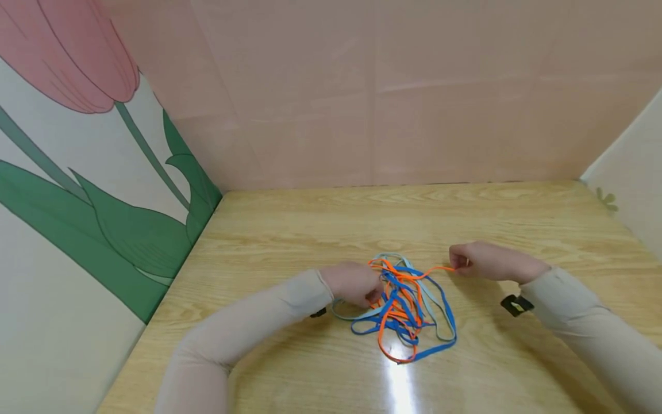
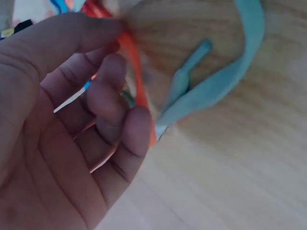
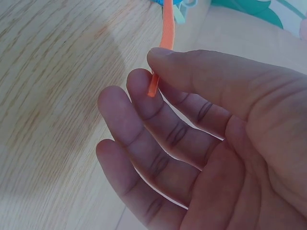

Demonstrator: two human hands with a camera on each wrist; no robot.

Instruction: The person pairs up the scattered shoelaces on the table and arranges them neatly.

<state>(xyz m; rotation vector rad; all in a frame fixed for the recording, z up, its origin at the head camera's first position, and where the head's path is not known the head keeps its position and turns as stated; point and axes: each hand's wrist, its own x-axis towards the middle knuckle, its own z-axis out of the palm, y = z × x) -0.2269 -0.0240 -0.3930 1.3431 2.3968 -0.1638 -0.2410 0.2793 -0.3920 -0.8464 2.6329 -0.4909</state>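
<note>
Laces (image 1: 405, 305) lay tangled on the table (image 1: 289, 230), probably light, soft and limp. The right hand (image 1: 481, 261) pinched an orange lace (image 3: 167, 28) near its tip, a sensible hold; the left hand (image 1: 354, 283) pinched an orange strand (image 2: 139, 81) at the tangle's left.

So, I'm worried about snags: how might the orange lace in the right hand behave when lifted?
The orange lace is probably floppy, as it curves loosely into the tangle. Its thin, narrow strip suggests it's light. Pulling may drag the blue lace along, since the two cross there.
</note>
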